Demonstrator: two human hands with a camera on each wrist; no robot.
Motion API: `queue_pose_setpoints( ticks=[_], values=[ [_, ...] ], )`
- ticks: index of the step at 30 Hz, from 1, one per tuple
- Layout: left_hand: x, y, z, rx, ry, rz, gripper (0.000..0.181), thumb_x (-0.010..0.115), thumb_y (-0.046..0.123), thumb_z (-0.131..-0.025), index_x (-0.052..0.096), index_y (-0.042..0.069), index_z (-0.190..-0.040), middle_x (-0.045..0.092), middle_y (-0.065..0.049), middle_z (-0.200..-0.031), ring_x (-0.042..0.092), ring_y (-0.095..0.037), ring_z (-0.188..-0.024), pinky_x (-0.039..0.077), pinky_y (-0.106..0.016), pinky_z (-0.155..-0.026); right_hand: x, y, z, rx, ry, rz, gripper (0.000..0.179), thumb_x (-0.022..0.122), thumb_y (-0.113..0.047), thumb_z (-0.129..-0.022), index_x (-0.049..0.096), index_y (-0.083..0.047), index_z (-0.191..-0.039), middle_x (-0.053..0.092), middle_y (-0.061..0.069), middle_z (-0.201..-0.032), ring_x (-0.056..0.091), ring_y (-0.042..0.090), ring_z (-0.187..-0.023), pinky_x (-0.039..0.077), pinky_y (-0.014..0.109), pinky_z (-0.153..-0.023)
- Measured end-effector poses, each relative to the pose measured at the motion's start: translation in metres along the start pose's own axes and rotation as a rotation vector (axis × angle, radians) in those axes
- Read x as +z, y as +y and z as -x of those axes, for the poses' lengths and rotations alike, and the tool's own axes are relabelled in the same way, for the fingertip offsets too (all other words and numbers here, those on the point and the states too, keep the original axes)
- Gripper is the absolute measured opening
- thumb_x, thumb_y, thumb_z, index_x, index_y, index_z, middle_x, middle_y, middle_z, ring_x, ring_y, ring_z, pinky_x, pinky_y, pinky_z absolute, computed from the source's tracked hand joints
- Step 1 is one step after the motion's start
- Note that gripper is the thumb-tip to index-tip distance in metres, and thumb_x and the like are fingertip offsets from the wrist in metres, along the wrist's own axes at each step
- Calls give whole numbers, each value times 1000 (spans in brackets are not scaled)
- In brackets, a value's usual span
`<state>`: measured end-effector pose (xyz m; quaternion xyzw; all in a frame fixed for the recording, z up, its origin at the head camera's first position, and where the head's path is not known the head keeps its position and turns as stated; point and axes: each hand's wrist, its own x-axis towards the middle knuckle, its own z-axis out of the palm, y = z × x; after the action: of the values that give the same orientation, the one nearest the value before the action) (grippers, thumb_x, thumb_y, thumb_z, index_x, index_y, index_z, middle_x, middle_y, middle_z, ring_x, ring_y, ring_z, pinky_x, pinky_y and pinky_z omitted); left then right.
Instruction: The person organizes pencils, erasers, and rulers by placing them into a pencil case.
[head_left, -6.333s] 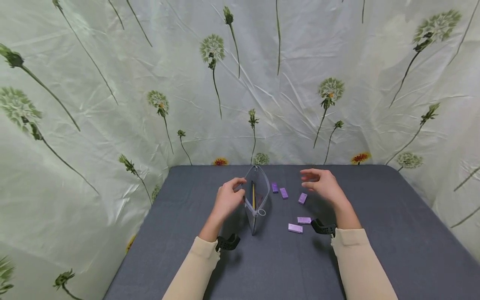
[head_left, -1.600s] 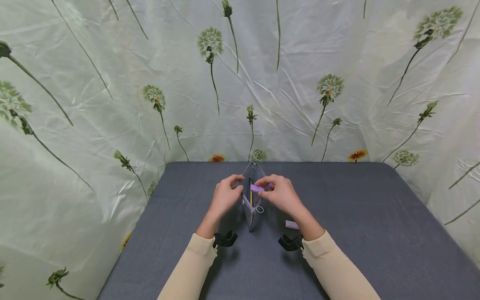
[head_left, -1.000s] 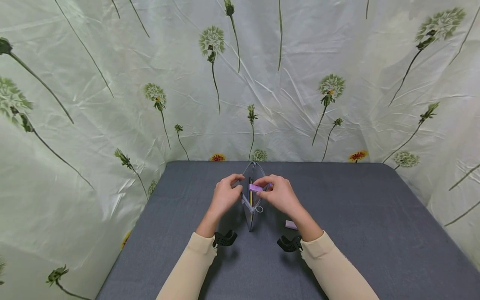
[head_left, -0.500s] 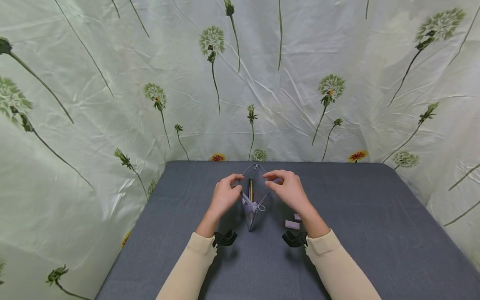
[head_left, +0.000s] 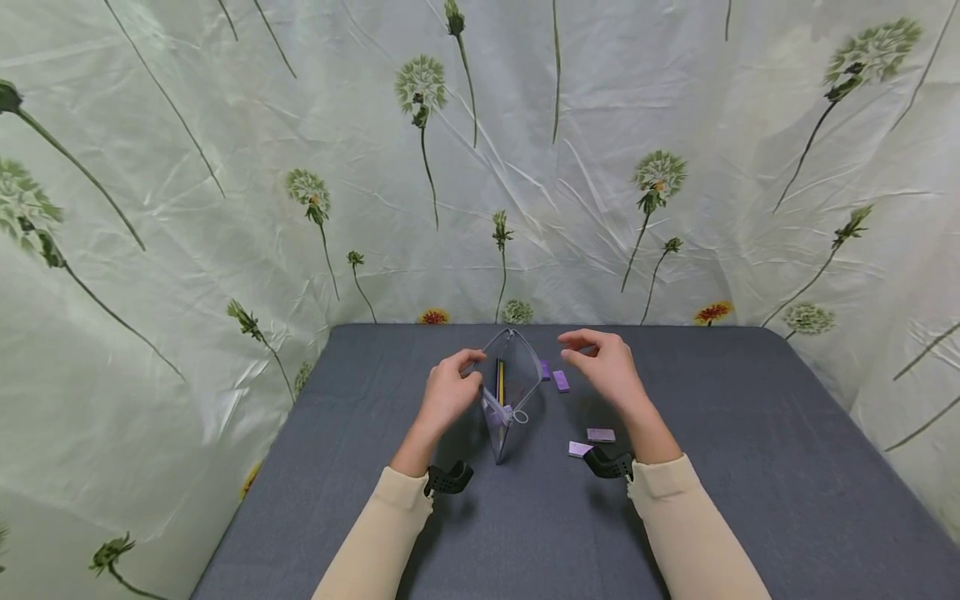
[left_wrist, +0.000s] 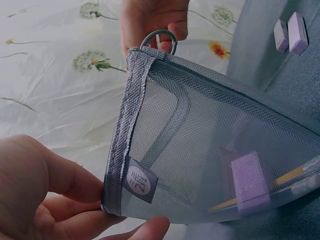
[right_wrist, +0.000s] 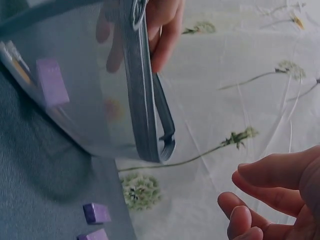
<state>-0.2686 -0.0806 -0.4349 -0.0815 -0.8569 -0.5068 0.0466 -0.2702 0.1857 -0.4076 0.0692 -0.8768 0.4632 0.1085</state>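
Observation:
My left hand (head_left: pixel 450 390) pinches the left rim of a grey see-through mesh zip pouch (left_wrist: pixel 185 135), between thumb and fingers. The pouch stands upright on the table with its mouth spread wide. Inside it lie a yellow pencil (head_left: pixel 501 377), other slim dark sticks and a lilac eraser-like block (left_wrist: pixel 250 182), seen through the mesh in both wrist views. To the right of the pouch, my right hand (head_left: pixel 606 367) hovers with loosely bent fingers and nothing between them. Below and left of it, a purple block (head_left: pixel 561 381) lies on the table beside a darker one (head_left: pixel 545 371).
Nearer to me, a lilac block (head_left: pixel 601 435) and another (head_left: pixel 579 449), partly covered by the right wrist's black camera mount (head_left: pixel 609 463), lie on the dark grey table (head_left: pixel 337 500). A dandelion-print curtain (head_left: pixel 585 208) hangs behind the table's far edge.
My right hand held a lilac block at the pouch mouth, let it go inside, and has drawn back to the right. Fewer blocks lie on the table than at first. The left hand keeps its grip.

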Motion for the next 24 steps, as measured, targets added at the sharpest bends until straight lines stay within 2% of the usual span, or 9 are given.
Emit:
queue_pose_setpoints(
  ticks=[4,11,14,17,21,24],
  values=[
    [0,-1,0,4,3,5,39,54,7,-92,70,20,-125,64,-9,-133,42,-13,-38,31,-28,-41,0,11,-4,7,0,28,27,74,-16,-91,75,-13,-118,72,5,-100,65,23,-83,49,37,-68],
    [1,-3,0,-2,-2,21,39,53,7,-93,70,21,-125,65,-5,-132,57,-21,-49,35,-29,-43,8,33,-9,54,-38,54,30,77,-14,-88,75,-13,-119,73,5,-99,66,27,-93,51,39,-72],
    [1,-3,0,2,-1,23,39,53,7,-92,70,20,-125,65,-7,-133,50,-17,-44,34,-29,-43,12,44,-10,76,-65,48,37,76,-13,-88,72,-11,-124,73,5,-96,66,26,-94,50,40,-74],
    [0,-3,0,-1,0,20,39,53,7,-92,70,21,-125,65,-8,-133,42,-12,-39,33,-28,-42,18,55,-11,115,-106,15,44,74,-9,-87,68,-8,-130,73,4,-92,65,23,-88,48,37,-73],
    [0,-2,0,-4,1,18,39,53,7,-92,70,20,-125,64,-9,-134,37,-11,-38,33,-28,-42,25,68,-12,172,-168,-53,52,72,-4,-84,64,-5,-136,72,5,-86,60,23,-73,46,35,-63],
    [0,-2,1,-6,1,17,39,54,7,-92,70,20,-125,64,-9,-134,34,-10,-38,32,-27,-42,30,75,-12,201,-206,-66,56,74,-4,-84,61,-5,-138,71,5,-82,57,23,-65,46,35,-56]
  ],
)
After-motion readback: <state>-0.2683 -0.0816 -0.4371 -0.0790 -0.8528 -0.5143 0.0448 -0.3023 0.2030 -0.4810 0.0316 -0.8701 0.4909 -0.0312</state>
